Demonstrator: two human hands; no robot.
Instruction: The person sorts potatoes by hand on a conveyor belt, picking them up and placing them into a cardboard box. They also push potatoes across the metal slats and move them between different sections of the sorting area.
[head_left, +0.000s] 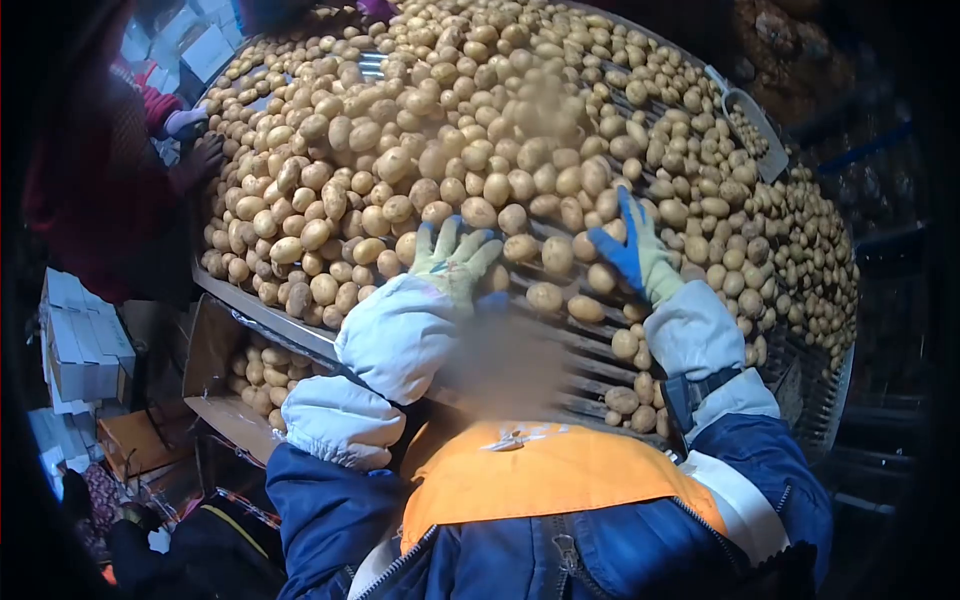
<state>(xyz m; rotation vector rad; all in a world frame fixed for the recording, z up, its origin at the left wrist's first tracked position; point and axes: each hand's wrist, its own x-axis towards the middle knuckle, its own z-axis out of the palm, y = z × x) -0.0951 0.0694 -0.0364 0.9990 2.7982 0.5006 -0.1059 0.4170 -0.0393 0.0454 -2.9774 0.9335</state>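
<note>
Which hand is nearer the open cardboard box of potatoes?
Left. The left hand is beyond and right of the cardboard box; the right hand, among loose potatoes, is farther right.

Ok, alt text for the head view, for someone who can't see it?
Left hand and right hand, both gloved, lie open among potatoes heaped across a slatted table. A cardboard box of potatoes stands by the table's near left side.
</note>
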